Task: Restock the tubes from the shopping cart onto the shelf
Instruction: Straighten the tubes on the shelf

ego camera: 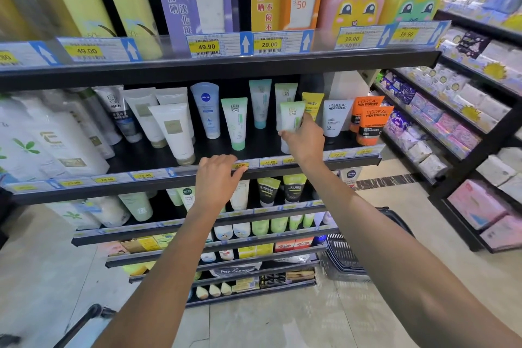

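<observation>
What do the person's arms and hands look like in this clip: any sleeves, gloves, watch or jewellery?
Both arms are bare along all that shows, from the bottom edge of the picture up to the hands, with no sleeve in view. The left hand and the right hand wear no gloves. No watch, bracelet or band shows at either wrist, and no ring shows on the visible fingers. No markings can be seen on the arms.
</observation>
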Demonstrator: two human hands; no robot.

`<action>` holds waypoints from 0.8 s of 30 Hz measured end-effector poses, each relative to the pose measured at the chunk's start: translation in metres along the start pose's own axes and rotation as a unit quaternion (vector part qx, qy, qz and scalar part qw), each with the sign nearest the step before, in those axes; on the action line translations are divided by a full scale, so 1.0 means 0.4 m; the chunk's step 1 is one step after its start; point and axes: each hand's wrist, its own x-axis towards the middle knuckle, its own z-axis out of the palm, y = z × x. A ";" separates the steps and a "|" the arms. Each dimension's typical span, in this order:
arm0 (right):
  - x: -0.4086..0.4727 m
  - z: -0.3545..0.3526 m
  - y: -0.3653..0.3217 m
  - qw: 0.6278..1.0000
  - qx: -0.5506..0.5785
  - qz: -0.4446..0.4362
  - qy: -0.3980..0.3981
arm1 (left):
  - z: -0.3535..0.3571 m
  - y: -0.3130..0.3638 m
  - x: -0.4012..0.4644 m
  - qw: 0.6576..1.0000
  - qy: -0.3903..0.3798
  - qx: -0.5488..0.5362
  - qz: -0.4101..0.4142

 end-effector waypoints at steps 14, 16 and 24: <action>0.030 0.026 -0.023 1.000 0.008 0.030 -0.005 | -0.013 0.004 -0.003 1.000 -0.006 -0.012 0.000; 0.031 0.024 -0.022 1.000 0.004 0.030 -0.007 | -0.016 0.005 -0.003 1.000 -0.009 -0.014 -0.002; -0.011 -0.007 0.004 0.999 -0.030 0.012 -0.029 | -0.030 0.012 -0.006 1.000 -0.018 -0.016 -0.013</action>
